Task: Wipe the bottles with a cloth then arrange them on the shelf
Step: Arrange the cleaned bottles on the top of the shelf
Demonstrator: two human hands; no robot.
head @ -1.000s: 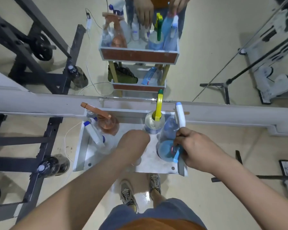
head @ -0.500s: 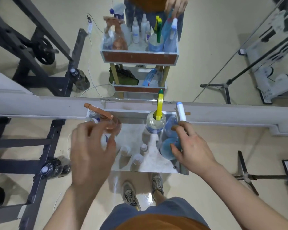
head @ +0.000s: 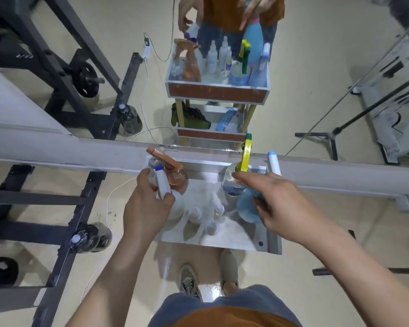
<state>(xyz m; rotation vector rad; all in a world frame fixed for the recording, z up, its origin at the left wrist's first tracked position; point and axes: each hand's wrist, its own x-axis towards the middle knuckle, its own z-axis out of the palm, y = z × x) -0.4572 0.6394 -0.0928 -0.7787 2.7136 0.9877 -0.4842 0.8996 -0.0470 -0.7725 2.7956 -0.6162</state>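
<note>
Two hands down on the shelf point(head: 273, 244). Left hand point(head: 147, 208) grips the white sprayer point(head: 163, 185) at shelf's left edge; right hand point(head: 279, 206) pinches the blue bottle point(head: 244, 206) at its right. I judge small bottles point(head: 219, 210) mid-shelf could topple if clipped. No cloth seen.

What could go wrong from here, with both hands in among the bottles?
1. The left hand has its grip on the white spray bottle, close beside the orange spray bottle; lifting could snag and tip it.
2. The small bottles stand loose between both hands; a wrist may topple them.
3. The right hand stretches over the yellow-trigger bottle; it could bump it.
</note>
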